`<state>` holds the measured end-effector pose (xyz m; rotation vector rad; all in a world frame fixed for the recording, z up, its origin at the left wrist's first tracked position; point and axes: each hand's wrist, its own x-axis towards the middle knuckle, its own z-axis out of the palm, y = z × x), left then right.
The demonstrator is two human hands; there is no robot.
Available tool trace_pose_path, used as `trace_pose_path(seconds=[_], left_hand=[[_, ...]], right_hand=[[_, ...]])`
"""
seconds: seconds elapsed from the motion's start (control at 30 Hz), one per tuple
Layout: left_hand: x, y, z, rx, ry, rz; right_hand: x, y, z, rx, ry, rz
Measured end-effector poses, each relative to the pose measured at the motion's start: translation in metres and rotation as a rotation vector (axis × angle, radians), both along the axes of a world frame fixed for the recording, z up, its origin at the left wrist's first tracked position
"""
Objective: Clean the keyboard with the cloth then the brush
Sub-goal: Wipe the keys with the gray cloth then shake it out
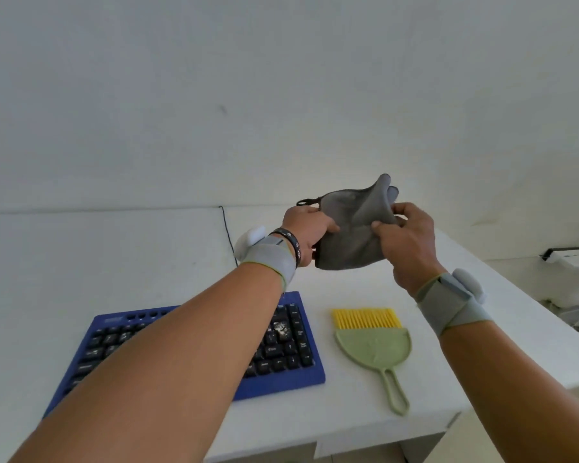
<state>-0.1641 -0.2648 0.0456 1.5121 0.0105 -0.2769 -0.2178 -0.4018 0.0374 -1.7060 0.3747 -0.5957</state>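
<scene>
A grey cloth hangs in the air above the white table, held between both hands. My left hand grips its left edge, and my right hand pinches its upper right part. Below, a blue keyboard with black keys lies on the table, largely hidden by my left forearm; a pale smudge marks some keys near its right side. To the right of the keyboard lies a green brush with yellow bristles, its handle pointing toward me.
The white table stands against a white wall, and its right edge runs diagonally at the right. A thin dark cable runs from behind my left wrist to the wall. White and dark clutter sits beyond the table's right edge.
</scene>
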Motion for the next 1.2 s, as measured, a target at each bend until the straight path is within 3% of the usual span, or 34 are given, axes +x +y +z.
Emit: trace_pose_path(seconds=[0.13, 0.3, 0.5, 0.67, 0.97, 1.1, 1.2], left_hand=[[-0.003, 0.045, 0.003, -0.038, -0.046, 0.049], [-0.010, 0.095, 0.003, 0.067, -0.103, 0.146], [-0.017, 0.120, -0.002, 0.226, -0.206, 0.242], [-0.020, 0.128, 0.005, 0.065, -0.152, 0.234], [-0.018, 0.135, -0.002, 0.112, -0.196, 0.276], [-0.018, 0.137, -0.004, -0.058, -0.150, 0.284], [-0.022, 0.139, 0.002, -0.181, -0.106, 0.243]], right_hand=[[-0.002, 0.033, 0.005, 0.029, 0.013, 0.119], [-0.007, 0.075, 0.004, -0.043, 0.026, 0.156], [-0.018, 0.112, -0.001, -0.348, -0.068, 0.129], [-0.025, 0.136, -0.005, -0.450, -0.102, 0.283], [-0.026, 0.129, -0.006, -0.122, -0.076, 0.562], [-0.019, 0.121, -0.008, -0.168, -0.045, 0.316], [-0.017, 0.113, -0.008, -0.052, 0.108, 0.448]])
